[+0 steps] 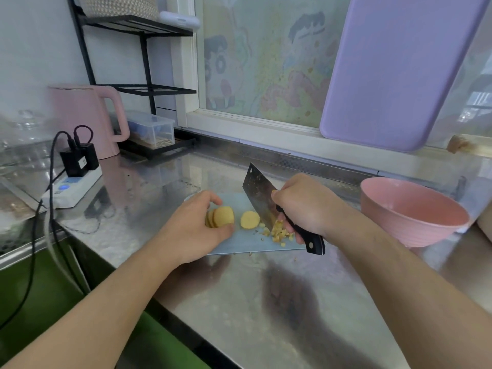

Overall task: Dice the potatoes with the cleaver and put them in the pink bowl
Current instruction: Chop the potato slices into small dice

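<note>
On the pale cutting board (pixel 239 245) in the middle of the steel bench (pixel 239 302), the left hand (pixel 197 230) is curling its fingers and thumb round a stack of potato slices (pixel 220 216), holding them on edge. One loose slice (pixel 249 219) is lying flat just beside the stack, at its three o'clock. The right hand (pixel 306 206) is wrapping tightly round the black handle of the cleaver (pixel 259 194), the blade tilted with its tip toward eleven o'clock and its lower edge touching the board next to a heap of dice (pixel 279 233). Bits of potato are clinging to the blade's face.

The slices are looking firm and stiff but wet and starchy, so they are likely to be slippery and to slide apart under pressure; laying them flat and pinning them from above with tucked fingertips seems the safest hold. The dice are small and light and too scattered to pinch; scooping them on the broad blade looks easier. The cleaver is probably heavy at the front, so a grip close to the blade is suiting it.

The pink bowl (pixel 412 209) is standing at three o'clock from the board, well apart from the dice, and its inside is showing no potato.
</note>
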Tool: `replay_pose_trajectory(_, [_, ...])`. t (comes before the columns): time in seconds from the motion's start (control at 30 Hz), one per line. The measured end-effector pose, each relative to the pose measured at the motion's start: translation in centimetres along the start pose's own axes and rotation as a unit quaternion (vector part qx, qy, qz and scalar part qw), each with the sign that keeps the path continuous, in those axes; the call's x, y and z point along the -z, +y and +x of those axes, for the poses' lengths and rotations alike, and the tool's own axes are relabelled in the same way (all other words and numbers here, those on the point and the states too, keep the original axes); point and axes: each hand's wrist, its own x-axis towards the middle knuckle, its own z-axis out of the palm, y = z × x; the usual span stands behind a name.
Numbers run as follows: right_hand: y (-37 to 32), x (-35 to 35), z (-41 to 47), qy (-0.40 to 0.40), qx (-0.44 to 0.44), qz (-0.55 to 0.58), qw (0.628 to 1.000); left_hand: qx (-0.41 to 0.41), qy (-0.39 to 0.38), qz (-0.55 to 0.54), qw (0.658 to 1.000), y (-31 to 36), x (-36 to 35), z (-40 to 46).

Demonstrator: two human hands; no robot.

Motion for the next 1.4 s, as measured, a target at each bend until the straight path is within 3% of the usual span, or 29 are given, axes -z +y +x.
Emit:
replay_pose_trajectory(0.1, [-0.1,0.2,-0.1,-0.002,-0.004,0.012,1.0,-0.009,-0.057,0.004,0.998,0.4,0.4,0.1])
replay_pose_trajectory(0.5, [-0.1,0.5,-0.2,0.013,-0.016,0.03,0.999,0.0,-0.057,0.018,0.998,0.2,0.8,0.7])
replay_pose_trajectory(0.67, [0.1,1.4,0.0,0.027,-0.008,0.015,1.0,-0.109,-0.042,0.103,0.988,3.4,-0.1,1.2])
replay_pose_trajectory(0.77, [0.2,1.8,0.0,0.035,-0.008,0.018,0.999,-0.127,-0.066,0.16,0.977,4.3,-0.9,2.1])
replay_pose_trajectory(0.9, [0.4,1.8,0.2,0.051,-0.011,0.036,0.998,-0.142,-0.01,0.237,0.961,4.5,-1.4,2.6])
replay_pose_trajectory(0.97, [0.3,1.8,0.2,0.047,-0.01,0.036,0.998,-0.12,0.016,0.219,0.968,3.8,-1.7,2.9])
replay_pose_trajectory(1.07, [0.4,1.8,0.2,0.043,-0.017,0.044,0.998,-0.048,0.082,0.034,0.995,3.0,-1.3,3.5])
replay_pose_trajectory(1.17, [0.3,1.7,0.2,0.039,-0.015,0.033,0.999,0.031,0.126,-0.066,0.989,1.8,-0.5,4.6])
replay_pose_trajectory(1.27, [0.2,1.5,0.2,0.041,-0.018,0.033,0.998,0.056,0.114,-0.071,0.989,-0.3,-0.2,5.7])
replay_pose_trajectory(1.4, [0.1,1.4,0.1,0.038,-0.02,0.025,0.999,0.066,0.076,0.044,0.994,-1.1,-0.1,5.3])
